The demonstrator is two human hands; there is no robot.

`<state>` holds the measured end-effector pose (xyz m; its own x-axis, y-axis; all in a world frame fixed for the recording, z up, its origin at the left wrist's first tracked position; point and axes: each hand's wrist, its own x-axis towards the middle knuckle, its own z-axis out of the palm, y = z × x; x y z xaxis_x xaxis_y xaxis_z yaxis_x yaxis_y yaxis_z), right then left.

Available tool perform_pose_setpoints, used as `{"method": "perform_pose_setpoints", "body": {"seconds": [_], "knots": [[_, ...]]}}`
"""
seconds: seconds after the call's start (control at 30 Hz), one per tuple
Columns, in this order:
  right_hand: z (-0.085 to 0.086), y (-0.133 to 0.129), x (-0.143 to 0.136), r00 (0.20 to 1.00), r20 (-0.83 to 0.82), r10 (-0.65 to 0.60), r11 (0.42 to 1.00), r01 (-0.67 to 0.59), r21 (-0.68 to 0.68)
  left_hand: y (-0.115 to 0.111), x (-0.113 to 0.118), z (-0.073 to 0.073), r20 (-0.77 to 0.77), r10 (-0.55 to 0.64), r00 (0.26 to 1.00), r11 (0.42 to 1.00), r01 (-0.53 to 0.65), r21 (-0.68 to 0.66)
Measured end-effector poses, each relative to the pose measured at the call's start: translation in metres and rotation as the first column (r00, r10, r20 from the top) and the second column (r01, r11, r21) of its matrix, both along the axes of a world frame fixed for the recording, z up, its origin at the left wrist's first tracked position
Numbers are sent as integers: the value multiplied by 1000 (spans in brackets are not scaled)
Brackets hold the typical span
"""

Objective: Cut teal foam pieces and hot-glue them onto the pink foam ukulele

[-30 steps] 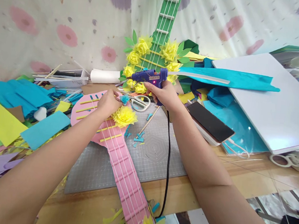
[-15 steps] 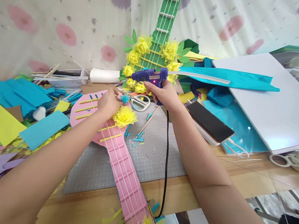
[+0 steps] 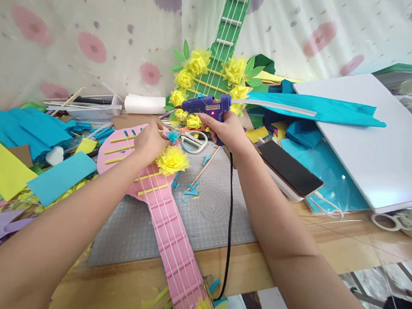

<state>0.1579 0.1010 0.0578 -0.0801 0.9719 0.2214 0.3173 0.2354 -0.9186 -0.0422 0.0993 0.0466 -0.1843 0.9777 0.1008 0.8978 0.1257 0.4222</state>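
Observation:
My right hand (image 3: 225, 129) is wrapped round a dark blue glue gun (image 3: 206, 105), its nozzle pointing left and a long glue stick at its back. My left hand (image 3: 151, 143) is over the body of a pink paper guitar (image 3: 177, 241), fingers pressed together beside a small blue paper flower (image 3: 172, 136). The fingertips are partly hidden, so their exact grip is unclear. A large yellow paper flower (image 3: 172, 160) lies on the guitar's edge just below that hand. White-handled scissors (image 3: 194, 142) lie between the hands.
A green paper guitar (image 3: 224, 44) with yellow flowers stands at the back. Under the pink guitar is a grey cutting mat (image 3: 218, 219) with blue scraps. Coloured paper lies at left; a phone (image 3: 289, 168) and white board (image 3: 371, 136) are at right. The glue gun's cord (image 3: 230, 215) hangs down.

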Motion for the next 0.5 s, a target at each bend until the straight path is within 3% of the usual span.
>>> {"method": "perform_pose_setpoints", "body": {"seconds": [0.27, 0.5], "knots": [[4, -3, -2, 999, -33, -12, 1000, 12, -7, 4, 1, -8, -77, 9, 997, 999, -6, 38], [3, -2, -1, 999, -52, -11, 1000, 12, 19, -1, 2, 1, -43, 30, 999, 1000, -29, 10]]}}
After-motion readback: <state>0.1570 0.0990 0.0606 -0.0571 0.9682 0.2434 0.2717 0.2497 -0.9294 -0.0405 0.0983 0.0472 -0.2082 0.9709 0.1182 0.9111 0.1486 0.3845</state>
